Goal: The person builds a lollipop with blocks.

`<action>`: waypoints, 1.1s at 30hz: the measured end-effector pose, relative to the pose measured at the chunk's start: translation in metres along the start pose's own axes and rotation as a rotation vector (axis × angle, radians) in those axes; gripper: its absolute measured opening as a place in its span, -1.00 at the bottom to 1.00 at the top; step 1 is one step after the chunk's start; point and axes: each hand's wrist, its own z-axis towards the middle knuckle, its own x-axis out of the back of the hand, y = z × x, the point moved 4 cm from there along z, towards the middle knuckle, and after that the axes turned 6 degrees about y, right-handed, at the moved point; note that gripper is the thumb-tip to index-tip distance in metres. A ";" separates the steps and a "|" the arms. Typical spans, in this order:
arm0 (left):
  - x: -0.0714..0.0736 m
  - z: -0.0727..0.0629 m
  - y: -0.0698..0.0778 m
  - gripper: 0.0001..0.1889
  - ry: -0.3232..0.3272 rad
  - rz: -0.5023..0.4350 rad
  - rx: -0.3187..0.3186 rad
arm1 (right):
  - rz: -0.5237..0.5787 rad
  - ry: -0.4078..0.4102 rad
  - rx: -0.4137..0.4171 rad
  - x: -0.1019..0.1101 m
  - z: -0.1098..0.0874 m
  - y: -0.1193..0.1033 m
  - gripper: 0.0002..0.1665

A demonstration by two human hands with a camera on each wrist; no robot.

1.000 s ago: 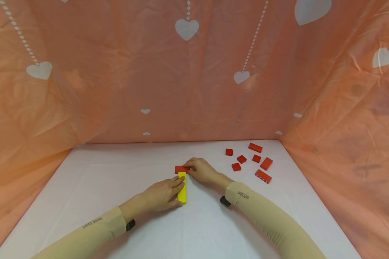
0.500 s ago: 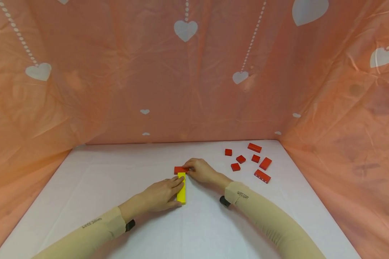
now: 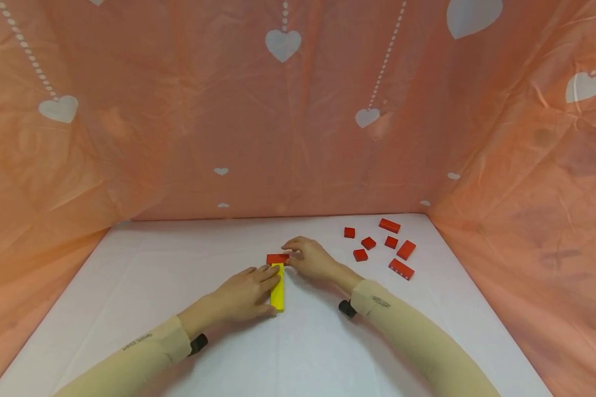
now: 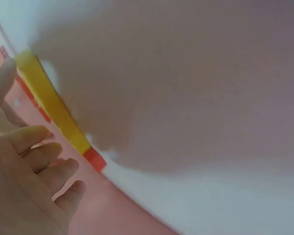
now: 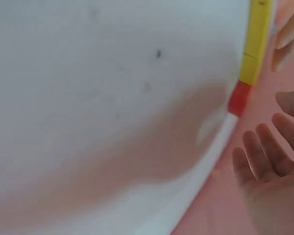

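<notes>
A yellow bar-shaped block point(image 3: 277, 298) lies lengthwise on the white table, a seam showing across it in the right wrist view. Its far end meets a red rectangular block point(image 3: 274, 258) set crosswise. My left hand point(image 3: 245, 295) rests along the yellow block, fingers over its top and thumb by the near end. In the left wrist view its fingers point(image 4: 63, 171) look loosely bent. At the red block's right end, my right hand point(image 3: 314, 262) has thumb and forefinger spread apart; the thumb is close to the block, and contact cannot be told.
Loose red pieces lie at the back right: several small squares point(image 3: 360, 255) and three longer blocks point(image 3: 401, 269), the nearest with white dots along its side. A pink curtain point(image 3: 288, 138) with white hearts encloses the table point(image 3: 189, 248) at the back and sides.
My right hand's fingers have lifted off the red block and spread, the hand shifting slightly away. The left hand stays on the yellow block, with only slight motion.
</notes>
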 end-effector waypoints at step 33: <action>0.000 0.016 -0.024 -0.13 -0.024 -0.081 -0.040 | -0.104 0.205 -0.209 0.097 -0.078 0.103 -0.57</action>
